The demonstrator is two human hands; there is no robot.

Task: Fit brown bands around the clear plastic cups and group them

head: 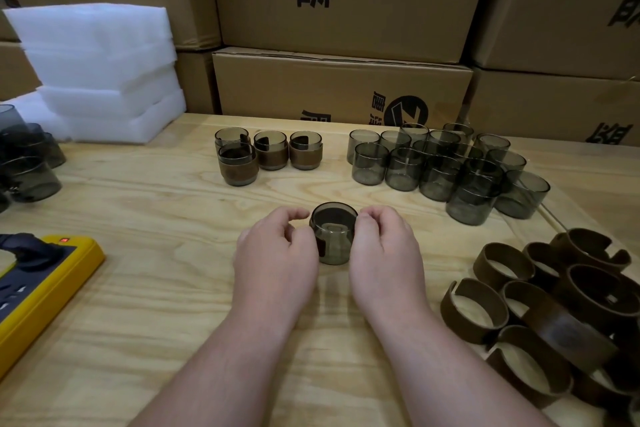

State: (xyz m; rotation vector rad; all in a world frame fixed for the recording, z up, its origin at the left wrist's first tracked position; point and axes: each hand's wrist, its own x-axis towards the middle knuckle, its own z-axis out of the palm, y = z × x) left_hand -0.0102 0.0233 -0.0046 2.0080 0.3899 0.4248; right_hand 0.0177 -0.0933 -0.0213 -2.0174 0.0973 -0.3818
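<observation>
Four banded cups (270, 154) stand grouped at the desk's (156, 218) far edge. Left hand (277, 253) and right hand (384, 253) curl their fingers around a fifth cup (334, 236); its band appears only partly seated. Many bare cups (446, 166) and loose bands (554, 315) remain.

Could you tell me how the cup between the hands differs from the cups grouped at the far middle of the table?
The cup between the hands sits alone at the centre, held by the left hand and right hand; the four grouped cups stand free, close together, farther back. Each grouped cup plainly wears a brown band around its outside; the held cup's wall shows mostly bare, with a dark piece at its left side. Both are smoky, see-through and upright on the wooden table.
</observation>
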